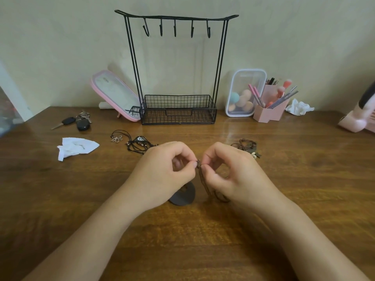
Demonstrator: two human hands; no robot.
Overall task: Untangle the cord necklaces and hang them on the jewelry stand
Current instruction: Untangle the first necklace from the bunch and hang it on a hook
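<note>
My left hand (165,173) and my right hand (231,173) pinch the top of a brown cord necklace (205,183) between thumb and forefinger, fingertips almost touching. Its cord hangs down to a dark round pendant (183,196) lying on the wooden table (203,240) under my left wrist. A black wire jewelry stand (178,108) with several bare hooks stands at the back against the wall. Black cord necklaces, one with a flower pendant (117,138) and one beaded (139,144), lie tangled at the left. A brown tangle of cords (246,147) lies behind my right hand.
Car keys (78,121) and a crumpled white tissue (76,149) lie at the left. A pink-framed mirror (115,96) leans beside the stand. A clear box of sponges (244,94), a pink brush holder (269,110) and another tissue (299,107) stand at the right.
</note>
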